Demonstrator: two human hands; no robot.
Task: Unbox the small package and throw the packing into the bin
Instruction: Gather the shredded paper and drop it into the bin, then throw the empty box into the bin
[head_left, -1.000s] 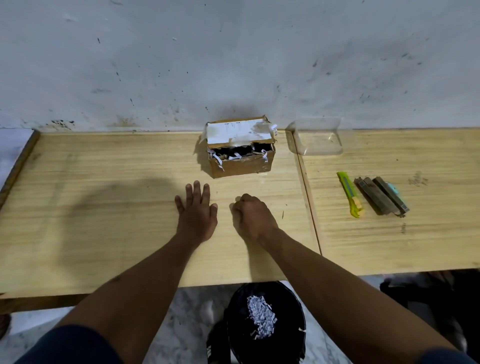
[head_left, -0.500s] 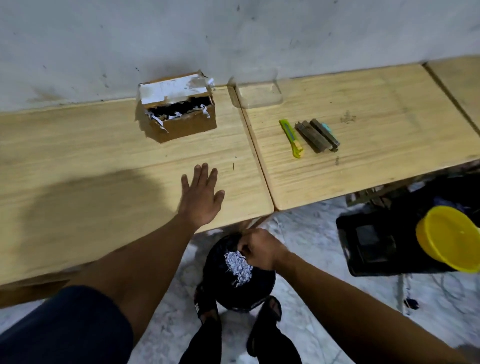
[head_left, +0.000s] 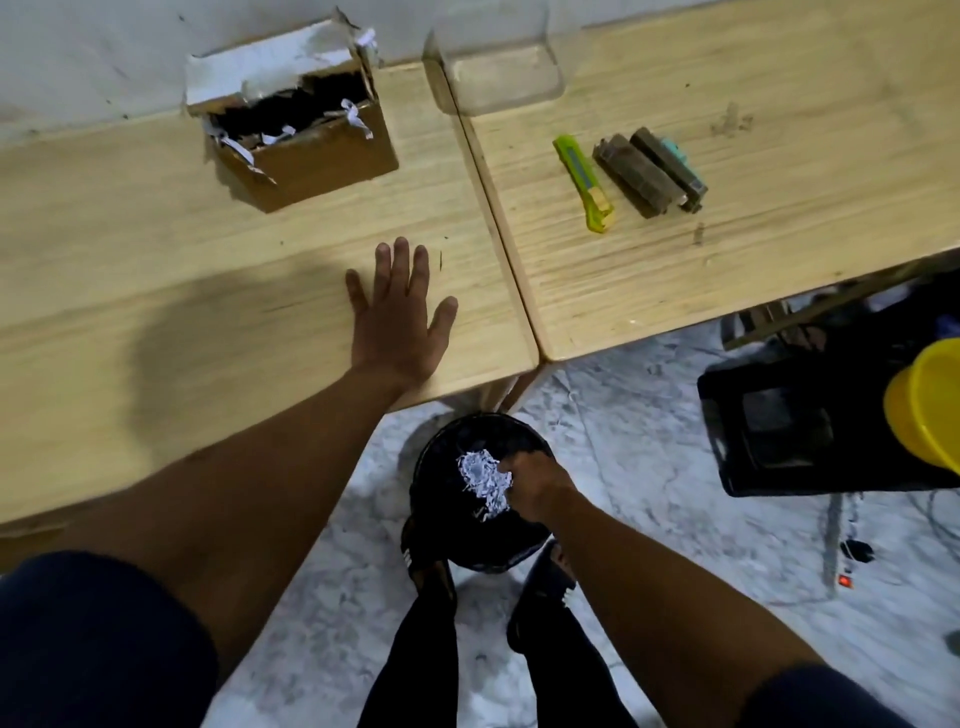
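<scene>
A small torn cardboard box (head_left: 311, 156) stands open at the back of the wooden table (head_left: 130, 234), with white paper shreds hanging from its rim. My left hand (head_left: 397, 317) lies flat on the table, fingers spread, in front of the box. Under the table's edge stands a black bin (head_left: 467, 540) holding a clump of white shredded paper (head_left: 483, 480). My right hand (head_left: 535, 483) is down inside the bin beside that clump; its fingers are hidden, so I cannot tell whether they hold anything.
On a second table to the right lie a yellow-green utility knife (head_left: 584, 182), two dark brown bars (head_left: 636, 174) and a clear plastic container (head_left: 498, 73). A black crate (head_left: 789, 431) and a yellow bowl (head_left: 930, 410) sit on the marble floor at right. My feet flank the bin.
My right hand left the table as a fist and went down into the bin. The view has tilted down and right. My left hand has stayed flat on the table.
</scene>
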